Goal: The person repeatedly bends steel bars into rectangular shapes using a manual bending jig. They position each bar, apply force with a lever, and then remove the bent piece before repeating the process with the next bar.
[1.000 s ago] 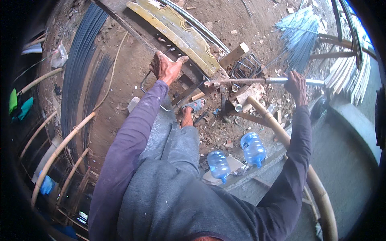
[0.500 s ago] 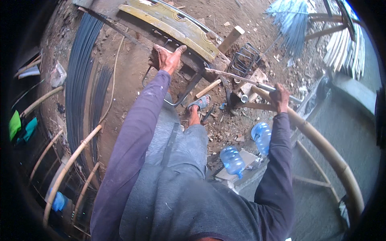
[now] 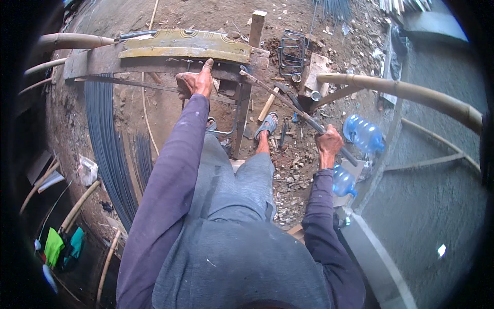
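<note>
My left hand (image 3: 195,83) is closed at the near edge of a wooden bench plank (image 3: 98,62), its thumb up against the wood. Its curled fingers appear to grip a thin bent steel rod (image 3: 222,133) that loops below the plank; the grip itself is partly hidden. Several metal pegs (image 3: 189,64) stick up along the plank. Out to the right, my right hand (image 3: 329,140) is wrapped round the handle of a long metal bending bar (image 3: 293,107). The far end of this bar meets the plank's right end, near the rod.
A yellow carved board (image 3: 185,45) lies on the plank. Bent steel frames (image 3: 291,54) sit beyond, right of a wooden post (image 3: 257,28). Blue water jugs (image 3: 363,133) stand beside my right arm, near a bamboo pole (image 3: 401,87). Long steel rods (image 3: 105,139) lie on the left.
My right hand has swung the bending bar in toward my body, so it slants more steeply from the plank. My left hand stays at the plank edge. The whole view has turned.
</note>
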Demonstrator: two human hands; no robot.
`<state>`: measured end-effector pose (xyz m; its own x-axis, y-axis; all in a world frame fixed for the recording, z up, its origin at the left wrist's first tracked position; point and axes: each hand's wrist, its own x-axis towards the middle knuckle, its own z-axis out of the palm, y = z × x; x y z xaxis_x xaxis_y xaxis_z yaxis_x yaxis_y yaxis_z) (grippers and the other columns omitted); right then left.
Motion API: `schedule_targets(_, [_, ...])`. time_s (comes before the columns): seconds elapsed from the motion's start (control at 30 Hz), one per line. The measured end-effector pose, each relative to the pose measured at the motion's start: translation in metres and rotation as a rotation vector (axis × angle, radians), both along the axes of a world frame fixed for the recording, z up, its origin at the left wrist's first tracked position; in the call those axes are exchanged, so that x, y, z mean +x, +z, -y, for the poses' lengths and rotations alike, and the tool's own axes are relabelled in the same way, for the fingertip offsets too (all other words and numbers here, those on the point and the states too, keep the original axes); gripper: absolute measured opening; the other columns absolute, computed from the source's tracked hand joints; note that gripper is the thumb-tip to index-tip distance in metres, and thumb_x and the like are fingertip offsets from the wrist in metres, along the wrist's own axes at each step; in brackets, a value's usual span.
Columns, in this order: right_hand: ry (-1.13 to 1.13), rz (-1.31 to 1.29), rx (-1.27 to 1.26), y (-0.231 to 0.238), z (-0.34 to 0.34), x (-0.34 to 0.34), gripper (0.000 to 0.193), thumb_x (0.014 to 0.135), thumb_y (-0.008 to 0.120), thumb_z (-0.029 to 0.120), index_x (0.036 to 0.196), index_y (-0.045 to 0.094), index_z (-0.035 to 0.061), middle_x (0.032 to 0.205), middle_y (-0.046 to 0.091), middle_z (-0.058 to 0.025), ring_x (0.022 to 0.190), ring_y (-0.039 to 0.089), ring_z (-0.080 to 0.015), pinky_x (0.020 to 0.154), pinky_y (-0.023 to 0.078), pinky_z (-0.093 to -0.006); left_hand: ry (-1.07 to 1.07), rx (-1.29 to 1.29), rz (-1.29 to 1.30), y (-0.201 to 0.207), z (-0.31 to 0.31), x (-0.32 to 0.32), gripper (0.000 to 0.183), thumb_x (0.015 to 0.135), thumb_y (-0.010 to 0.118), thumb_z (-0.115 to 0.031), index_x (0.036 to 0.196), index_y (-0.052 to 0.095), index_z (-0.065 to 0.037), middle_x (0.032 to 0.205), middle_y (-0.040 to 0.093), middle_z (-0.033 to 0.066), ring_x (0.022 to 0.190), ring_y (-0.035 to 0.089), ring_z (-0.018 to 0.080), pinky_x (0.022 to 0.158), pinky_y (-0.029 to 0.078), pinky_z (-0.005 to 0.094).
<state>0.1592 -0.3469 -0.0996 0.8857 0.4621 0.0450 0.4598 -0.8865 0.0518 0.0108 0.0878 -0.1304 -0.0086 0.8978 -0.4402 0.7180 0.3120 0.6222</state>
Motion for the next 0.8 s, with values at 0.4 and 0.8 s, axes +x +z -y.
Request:
schedule_targets(0.4, [-0.484, -0.076, 0.006, 0.001, -0.048, -0.2, 0.033, 0.093, 0.064, 0.034, 0.081, 0.061, 0.0036, 0.076, 0.069, -0.0204, 0.07, 0.068, -0.0417, 0.061, 0.05, -0.0511, 0.035, 0.016, -0.103, -0.007, 0.0, 0.007, 0.134, 0.069, 0.085, -0.059, 0.145, 0.011, 0.024, 0.154, 0.026, 0.038, 0.148, 0.026, 0.0423, 0.123, 0.02, 0.0423])
schedule_targets(0.8, [-0.09, 0.019, 0.37, 0.09, 0.012, -0.129, 0.008, 0.082, 0.061, 0.016, 0.08, 0.06, 0.0087, 0.072, 0.066, -0.018, 0.064, 0.066, -0.0401, 0.057, 0.05, -0.0497, -0.249, -0.464, 0.554, -0.023, -0.059, -0.079, 0.031, 0.093, 0.069, -0.029, 0.1, 0.06, -0.001, 0.08, 0.063, 0.0085, 0.057, 0.06, 0.0192, 0.051, 0.05, 0.0361])
